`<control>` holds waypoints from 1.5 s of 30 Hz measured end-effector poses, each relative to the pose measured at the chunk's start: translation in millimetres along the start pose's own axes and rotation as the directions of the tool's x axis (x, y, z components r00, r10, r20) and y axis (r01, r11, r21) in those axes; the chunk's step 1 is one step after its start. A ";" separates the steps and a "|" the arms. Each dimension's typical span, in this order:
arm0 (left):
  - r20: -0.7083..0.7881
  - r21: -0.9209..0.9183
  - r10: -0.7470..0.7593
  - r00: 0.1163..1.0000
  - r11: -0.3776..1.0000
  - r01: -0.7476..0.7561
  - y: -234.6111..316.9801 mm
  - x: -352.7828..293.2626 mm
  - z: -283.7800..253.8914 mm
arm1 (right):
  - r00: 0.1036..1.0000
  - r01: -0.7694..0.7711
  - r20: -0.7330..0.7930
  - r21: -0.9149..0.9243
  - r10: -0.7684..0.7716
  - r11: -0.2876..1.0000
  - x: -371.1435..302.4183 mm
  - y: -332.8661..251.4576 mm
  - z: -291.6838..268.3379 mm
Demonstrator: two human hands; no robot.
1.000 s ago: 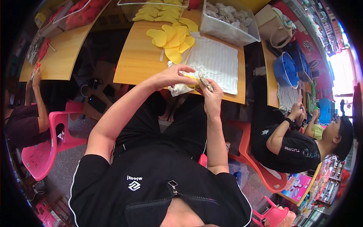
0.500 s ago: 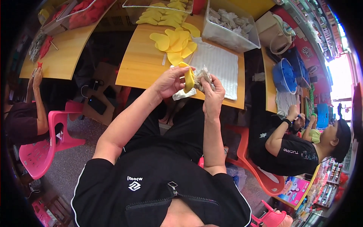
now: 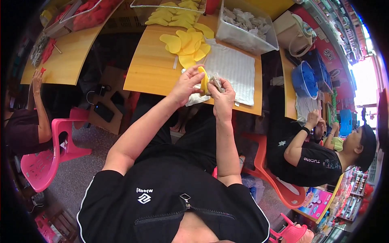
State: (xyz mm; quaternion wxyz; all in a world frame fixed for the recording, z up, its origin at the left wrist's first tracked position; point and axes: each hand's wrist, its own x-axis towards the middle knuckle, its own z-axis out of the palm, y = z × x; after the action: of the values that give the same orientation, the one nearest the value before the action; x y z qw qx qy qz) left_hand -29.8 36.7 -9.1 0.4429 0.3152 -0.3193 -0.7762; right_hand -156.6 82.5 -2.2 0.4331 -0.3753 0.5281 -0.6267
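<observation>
Above the near edge of the wooden table, my left hand point(image 3: 187, 86) grips a curved yellow pouch-like piece point(image 3: 204, 81) between thumb and fingers. Close against its right side, my right hand point(image 3: 224, 99) pinches a crumpled greyish-white wad point(image 3: 216, 82). The wad touches the yellow piece; whether part of it is inside cannot be seen. Beyond my hands lies a loose pile of flat, curved yellow pieces point(image 3: 184, 43). A white ribbed cloth point(image 3: 233, 67) covers the table's right part.
A clear plastic bin point(image 3: 239, 43) of similar wads stands at the back right. More yellow pieces point(image 3: 170, 18) lie at the back. A co-worker point(image 3: 312, 162) sits at right near a blue basin point(image 3: 298, 83); another person point(image 3: 30, 131) works at the left table, beside a pink chair point(image 3: 60, 141).
Both hands have moved slightly, the right one leftward, closer to the yellow piece. The yellow piece stands more upright, and less of the wad shows.
</observation>
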 end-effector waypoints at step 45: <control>0.416 0.818 0.489 0.767 0.168 -0.551 -4.1 -6.7 -7.0 | 0.993 -0.112 -0.025 0.198 0.119 0.974 8.7 17.3 -4.8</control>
State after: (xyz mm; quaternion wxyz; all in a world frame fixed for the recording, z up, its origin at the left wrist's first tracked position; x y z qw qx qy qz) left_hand -23.7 42.8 -15.1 0.4206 0.3528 -0.7890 -0.2760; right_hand -161.5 74.8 -19.9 0.4940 -0.2877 0.4926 -0.6562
